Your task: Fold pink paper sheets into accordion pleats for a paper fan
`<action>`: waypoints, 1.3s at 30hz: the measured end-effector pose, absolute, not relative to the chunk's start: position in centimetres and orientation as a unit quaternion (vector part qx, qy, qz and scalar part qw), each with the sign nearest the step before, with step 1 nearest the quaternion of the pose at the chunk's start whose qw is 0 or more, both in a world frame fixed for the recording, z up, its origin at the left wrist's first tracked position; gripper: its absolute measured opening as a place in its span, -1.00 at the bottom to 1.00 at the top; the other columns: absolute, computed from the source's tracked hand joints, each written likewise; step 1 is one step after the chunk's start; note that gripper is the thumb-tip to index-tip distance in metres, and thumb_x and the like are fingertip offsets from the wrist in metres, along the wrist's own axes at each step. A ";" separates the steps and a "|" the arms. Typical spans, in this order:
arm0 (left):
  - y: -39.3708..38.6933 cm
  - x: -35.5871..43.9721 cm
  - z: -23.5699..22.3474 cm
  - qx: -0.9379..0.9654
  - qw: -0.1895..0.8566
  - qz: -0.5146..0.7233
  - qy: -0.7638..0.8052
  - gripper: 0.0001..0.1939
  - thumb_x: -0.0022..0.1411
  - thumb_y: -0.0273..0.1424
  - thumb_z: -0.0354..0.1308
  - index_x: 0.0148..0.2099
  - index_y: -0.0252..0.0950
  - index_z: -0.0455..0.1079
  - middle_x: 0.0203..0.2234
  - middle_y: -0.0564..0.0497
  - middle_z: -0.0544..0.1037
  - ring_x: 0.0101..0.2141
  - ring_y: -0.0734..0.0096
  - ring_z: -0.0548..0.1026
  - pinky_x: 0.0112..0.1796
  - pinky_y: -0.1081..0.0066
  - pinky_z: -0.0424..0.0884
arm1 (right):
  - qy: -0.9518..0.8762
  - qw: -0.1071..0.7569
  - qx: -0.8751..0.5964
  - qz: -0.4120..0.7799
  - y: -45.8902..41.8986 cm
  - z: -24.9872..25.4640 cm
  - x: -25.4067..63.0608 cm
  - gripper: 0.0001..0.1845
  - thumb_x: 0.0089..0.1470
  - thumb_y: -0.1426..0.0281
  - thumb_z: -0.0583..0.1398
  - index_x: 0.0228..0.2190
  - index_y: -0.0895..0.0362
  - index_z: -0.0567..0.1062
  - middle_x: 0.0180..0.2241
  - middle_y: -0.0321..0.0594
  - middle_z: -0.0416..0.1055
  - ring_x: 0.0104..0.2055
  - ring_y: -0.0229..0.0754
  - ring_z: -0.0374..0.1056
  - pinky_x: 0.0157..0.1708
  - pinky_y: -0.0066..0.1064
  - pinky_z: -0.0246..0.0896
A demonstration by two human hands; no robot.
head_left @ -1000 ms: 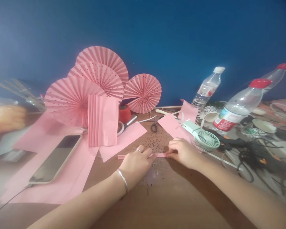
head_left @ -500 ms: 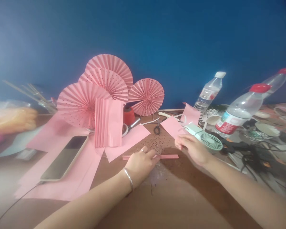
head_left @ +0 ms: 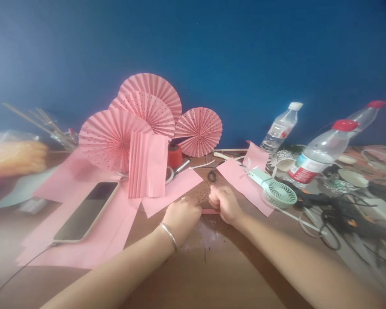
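Observation:
A narrow folded strip of pink paper (head_left: 209,211) lies on the brown table (head_left: 238,274); only a short piece shows between my hands. My left hand (head_left: 182,216), with a ring and a silver bracelet, is closed over the strip's left part. My right hand (head_left: 223,204) is curled into a fist on the strip's right part. The two hands sit almost touching. Small dark specks (head_left: 206,193) are scattered on the table just behind them.
Pink pleated paper fans (head_left: 148,116) lean on the blue wall. A pleated pink sheet (head_left: 148,165), flat pink sheets, a phone (head_left: 86,210), scissors (head_left: 212,175), a red spool (head_left: 174,155), a mint hand fan (head_left: 278,194), plastic bottles (head_left: 321,156) and dark cables (head_left: 347,210) surround the hands.
My right hand lifted off the strip half a second ago, then came back left and closed beside my left hand. The strip, long and flat before, now shows only as a short piece.

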State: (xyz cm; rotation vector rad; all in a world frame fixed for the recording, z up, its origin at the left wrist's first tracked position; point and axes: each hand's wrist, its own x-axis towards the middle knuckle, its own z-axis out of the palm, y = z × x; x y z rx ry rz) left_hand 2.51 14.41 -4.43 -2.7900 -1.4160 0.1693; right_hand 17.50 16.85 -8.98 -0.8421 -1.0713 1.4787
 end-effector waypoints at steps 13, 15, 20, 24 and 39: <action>13.5 -0.6 -2.9 -0.866 0.025 0.107 -0.488 -0.75 0.07 -0.71 -0.05 -0.35 -0.38 0.41 -0.45 -0.11 0.44 -0.36 0.29 0.45 -0.35 0.34 0.39 | -0.458 0.523 -0.349 0.628 17.1 -9.2 17.5 -0.48 0.00 0.23 0.08 -0.81 0.09 -0.03 -0.80 -0.51 -0.21 -0.75 -0.46 -0.30 -0.68 -0.46 -0.46; 13.3 -1.9 -2.9 -0.856 0.035 0.118 -0.502 -0.70 0.05 -0.73 -0.08 -0.31 -0.37 0.41 -0.43 -0.10 0.44 -0.36 0.27 0.45 -0.36 0.32 0.39 | -0.468 0.517 -0.351 0.624 17.2 -9.4 17.5 -0.49 0.02 0.23 0.07 -0.80 0.09 -0.03 -0.80 -0.51 -0.21 -0.74 -0.45 -0.30 -0.68 -0.46 -0.45; 13.3 -3.8 -4.2 -0.867 0.034 0.071 -0.492 -0.73 0.11 -0.68 -0.11 -0.31 -0.35 0.39 -0.36 -0.07 0.41 -0.34 0.30 0.41 -0.38 0.35 0.37 | -0.564 0.473 -0.403 0.544 16.8 -9.0 17.5 -0.50 0.07 0.22 0.00 -0.80 0.10 0.00 -0.80 -0.48 -0.15 -0.72 -0.41 -0.22 -0.67 -0.47 -0.32; 13.9 -4.3 -5.1 -0.884 -0.024 -0.042 -0.464 -0.77 0.19 -0.60 -0.12 -0.32 -0.35 0.35 -0.27 -0.05 0.40 -0.26 0.39 0.38 -0.23 0.39 0.33 | -0.716 0.389 -0.441 0.376 15.7 -8.1 17.1 -0.84 -0.06 0.31 0.18 -0.55 0.15 0.40 -0.63 -0.39 0.19 -0.57 -0.34 0.10 -0.54 -0.49 -0.03; 14.5 -4.0 -5.7 -0.901 -0.092 -0.130 -0.404 -0.75 0.21 -0.51 -0.09 -0.28 -0.29 0.42 -0.43 0.03 0.49 -0.35 0.46 0.40 -0.26 0.46 0.31 | -0.819 0.270 -0.417 0.288 16.3 -8.1 17.4 -0.91 -0.06 0.44 0.21 -0.53 0.09 0.53 -0.45 -0.31 0.38 -0.41 -0.29 0.30 -0.34 -0.46 0.14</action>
